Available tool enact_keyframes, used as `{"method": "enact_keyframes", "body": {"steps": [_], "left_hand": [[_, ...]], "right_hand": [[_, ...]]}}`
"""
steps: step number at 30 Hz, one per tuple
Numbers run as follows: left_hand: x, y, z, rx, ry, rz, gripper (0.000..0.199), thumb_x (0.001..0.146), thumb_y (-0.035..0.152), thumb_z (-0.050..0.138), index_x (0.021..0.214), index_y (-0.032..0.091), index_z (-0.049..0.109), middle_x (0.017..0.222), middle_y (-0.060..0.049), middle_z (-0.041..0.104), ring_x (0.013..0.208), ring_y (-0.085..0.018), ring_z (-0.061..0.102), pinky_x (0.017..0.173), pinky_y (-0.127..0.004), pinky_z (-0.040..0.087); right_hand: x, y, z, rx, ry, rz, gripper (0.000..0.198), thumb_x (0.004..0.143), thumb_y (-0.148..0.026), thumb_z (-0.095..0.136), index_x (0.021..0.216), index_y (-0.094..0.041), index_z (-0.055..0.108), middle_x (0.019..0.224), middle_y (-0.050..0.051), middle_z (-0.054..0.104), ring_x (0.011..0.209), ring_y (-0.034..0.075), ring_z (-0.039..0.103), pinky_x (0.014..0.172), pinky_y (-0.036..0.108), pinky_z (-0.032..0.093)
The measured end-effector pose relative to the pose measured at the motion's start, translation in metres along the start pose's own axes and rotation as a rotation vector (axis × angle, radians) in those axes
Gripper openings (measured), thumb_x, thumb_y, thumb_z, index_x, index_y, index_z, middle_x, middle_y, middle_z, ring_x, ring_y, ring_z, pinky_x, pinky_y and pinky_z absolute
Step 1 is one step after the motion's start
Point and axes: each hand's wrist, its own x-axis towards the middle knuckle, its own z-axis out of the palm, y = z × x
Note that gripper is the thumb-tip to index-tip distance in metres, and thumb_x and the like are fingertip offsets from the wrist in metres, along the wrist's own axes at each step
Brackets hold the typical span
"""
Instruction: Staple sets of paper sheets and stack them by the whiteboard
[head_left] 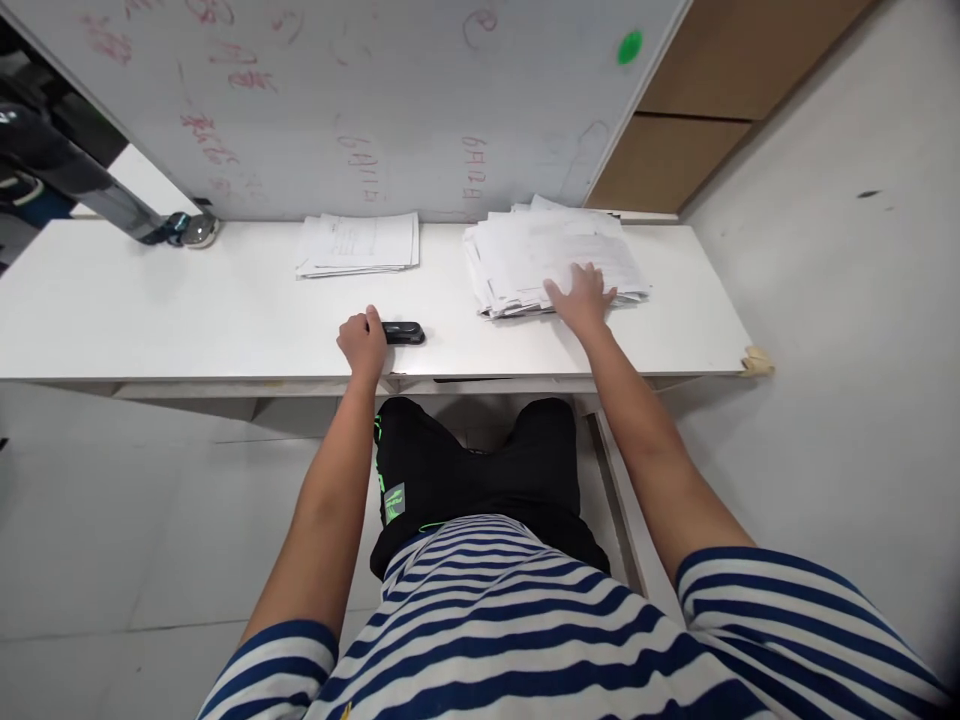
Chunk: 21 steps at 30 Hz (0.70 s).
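Note:
My left hand [363, 342] is closed around one end of a black stapler [405, 333], which lies near the front edge of the white desk. The stapler's other end points right, out of my fist. Fingers spread, my right hand [583, 298] rests on the front part of a thick, uneven stack of papers [551, 250] at the right of the desk. A thinner stack of printed sheets [364, 242] lies farther back, beyond my left hand.
A whiteboard [405, 110] with red writing and a green magnet [630, 47] stands along the desk's [202, 320] back edge. A watch-like object [199, 231] sits at the back left. Cardboard-brown panels [697, 100] and a wall [840, 250] bound the right side.

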Motion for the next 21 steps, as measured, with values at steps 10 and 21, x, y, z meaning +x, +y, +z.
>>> {"method": "enact_keyframes", "body": {"steps": [10, 21], "left_hand": [[-0.001, 0.001, -0.002, 0.015, 0.004, 0.002, 0.045, 0.105, 0.044, 0.029, 0.076, 0.025, 0.059, 0.098, -0.011, 0.072, 0.102, -0.029, 0.063, 0.092, -0.044, 0.041], [0.000, 0.000, 0.000, 0.007, 0.014, -0.006, 0.046, 0.105, 0.045, 0.030, 0.074, 0.025, 0.058, 0.097, -0.010, 0.072, 0.102, -0.029, 0.062, 0.094, -0.045, 0.043]], "right_hand": [[0.005, -0.018, -0.001, 0.027, 0.015, 0.033, 0.074, 0.099, -0.059, 0.035, 0.159, -0.017, 0.034, 0.170, 0.021, 0.024, 0.157, 0.042, 0.019, 0.116, 0.080, 0.009], [0.023, -0.032, -0.013, 0.044, 0.055, -0.110, 0.057, 0.107, -0.033, 0.022, 0.156, -0.014, 0.042, 0.110, 0.019, 0.075, 0.113, 0.035, 0.069, 0.104, 0.052, 0.046]]}}
